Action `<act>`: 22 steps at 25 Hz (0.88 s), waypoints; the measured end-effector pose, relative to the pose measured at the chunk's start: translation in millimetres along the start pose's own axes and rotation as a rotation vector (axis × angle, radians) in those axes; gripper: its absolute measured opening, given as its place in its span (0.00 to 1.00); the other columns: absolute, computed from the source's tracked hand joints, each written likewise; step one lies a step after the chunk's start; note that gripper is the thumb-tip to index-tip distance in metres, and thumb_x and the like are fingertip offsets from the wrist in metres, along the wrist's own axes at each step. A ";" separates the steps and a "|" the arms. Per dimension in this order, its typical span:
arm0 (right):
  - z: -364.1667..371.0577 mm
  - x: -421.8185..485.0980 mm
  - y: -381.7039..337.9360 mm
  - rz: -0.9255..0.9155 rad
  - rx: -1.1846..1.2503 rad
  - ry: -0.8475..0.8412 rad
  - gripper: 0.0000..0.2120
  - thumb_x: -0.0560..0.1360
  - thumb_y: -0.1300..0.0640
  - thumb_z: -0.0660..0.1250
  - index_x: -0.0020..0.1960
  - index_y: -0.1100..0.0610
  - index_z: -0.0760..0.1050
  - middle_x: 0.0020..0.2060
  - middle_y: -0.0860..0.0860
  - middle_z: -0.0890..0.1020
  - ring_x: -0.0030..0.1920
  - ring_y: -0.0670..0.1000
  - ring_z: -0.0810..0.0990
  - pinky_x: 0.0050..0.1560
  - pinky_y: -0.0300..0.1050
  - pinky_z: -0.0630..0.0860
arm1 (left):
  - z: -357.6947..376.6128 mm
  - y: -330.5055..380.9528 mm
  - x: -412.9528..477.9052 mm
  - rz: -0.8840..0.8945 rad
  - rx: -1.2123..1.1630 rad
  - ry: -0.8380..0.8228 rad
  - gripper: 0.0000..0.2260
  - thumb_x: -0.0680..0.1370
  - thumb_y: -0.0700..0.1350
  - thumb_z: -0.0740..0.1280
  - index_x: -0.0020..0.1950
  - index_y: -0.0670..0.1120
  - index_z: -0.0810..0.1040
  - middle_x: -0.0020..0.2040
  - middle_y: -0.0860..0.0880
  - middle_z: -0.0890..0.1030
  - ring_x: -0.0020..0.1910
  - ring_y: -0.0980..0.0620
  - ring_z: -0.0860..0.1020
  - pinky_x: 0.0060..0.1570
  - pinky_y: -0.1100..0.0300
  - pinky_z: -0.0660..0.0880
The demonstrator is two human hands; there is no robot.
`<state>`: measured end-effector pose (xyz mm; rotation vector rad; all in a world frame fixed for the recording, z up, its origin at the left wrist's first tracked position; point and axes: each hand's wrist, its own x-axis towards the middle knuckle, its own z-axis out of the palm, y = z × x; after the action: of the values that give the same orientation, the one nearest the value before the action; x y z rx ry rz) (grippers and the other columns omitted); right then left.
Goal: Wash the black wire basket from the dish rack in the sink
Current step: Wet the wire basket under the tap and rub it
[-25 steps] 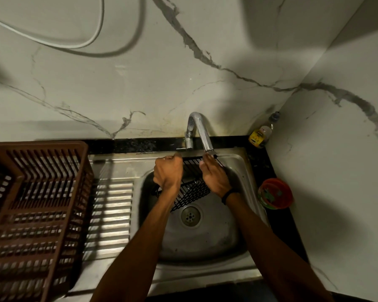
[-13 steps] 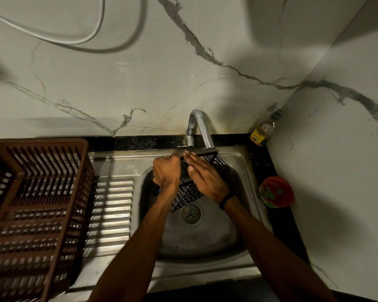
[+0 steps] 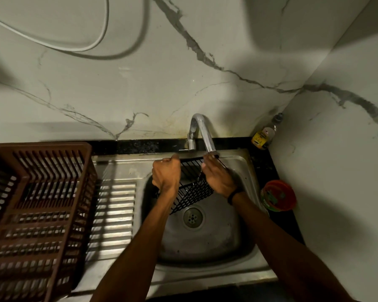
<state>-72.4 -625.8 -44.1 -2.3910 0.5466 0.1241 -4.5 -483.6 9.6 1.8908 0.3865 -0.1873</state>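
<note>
The bottle [image 3: 263, 136] label is unreadable, and the black wire basket [image 3: 193, 192] tilts in the sink [image 3: 216, 238] under the tap [image 3: 202, 129], left hand [image 3: 166, 177] in a fisted grip round its left side, right hand [image 3: 219, 182] pinching its far rim.

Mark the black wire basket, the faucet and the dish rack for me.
black wire basket [image 3: 194, 192], head view, on its lower mesh wall.
faucet [image 3: 206, 136], head view, on the sloping spout.
dish rack [image 3: 42, 146], head view, on its far rim.
</note>
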 end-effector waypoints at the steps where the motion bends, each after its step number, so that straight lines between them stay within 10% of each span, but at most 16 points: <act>1: 7.8 -9.2 -10.0 -0.149 -0.038 -0.026 0.26 0.84 0.46 0.48 0.80 0.51 0.51 0.79 0.47 0.53 0.78 0.44 0.48 0.78 0.45 0.46 | 0.9 -2.6 2.1 -0.010 -0.001 -0.006 0.14 0.74 0.50 0.68 0.30 0.47 0.75 0.30 0.48 0.77 0.36 0.44 0.78 0.49 0.48 0.77; 6: 4.5 -3.3 -14.4 -0.060 0.157 0.002 0.24 0.85 0.47 0.49 0.77 0.54 0.60 0.76 0.50 0.63 0.77 0.48 0.59 0.78 0.46 0.54 | 8.6 -7.7 -7.1 0.010 0.026 -0.037 0.14 0.71 0.56 0.65 0.31 0.48 0.76 0.33 0.47 0.81 0.38 0.44 0.80 0.50 0.49 0.78; 12: 3.9 -49.0 -52.8 -0.212 -0.165 0.079 0.36 0.79 0.33 0.43 0.77 0.55 0.60 0.77 0.53 0.62 0.77 0.52 0.57 0.77 0.54 0.52 | 3.3 -3.1 6.7 -0.091 0.011 -0.030 0.11 0.72 0.51 0.66 0.39 0.43 0.81 0.39 0.44 0.83 0.42 0.42 0.81 0.47 0.51 0.76; 22: -1.5 -41.9 -16.3 -0.076 -0.029 0.196 0.19 0.79 0.40 0.57 0.62 0.50 0.74 0.55 0.49 0.81 0.56 0.50 0.79 0.56 0.46 0.76 | 5.3 8.3 17.6 0.088 0.094 -0.614 0.12 0.81 0.54 0.66 0.46 0.48 0.84 0.41 0.49 0.86 0.42 0.50 0.84 0.45 0.57 0.79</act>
<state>-103.7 -600.8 -23.6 -2.4638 0.5462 -0.1381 15.2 -488.0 9.6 1.8292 -0.1254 -0.7129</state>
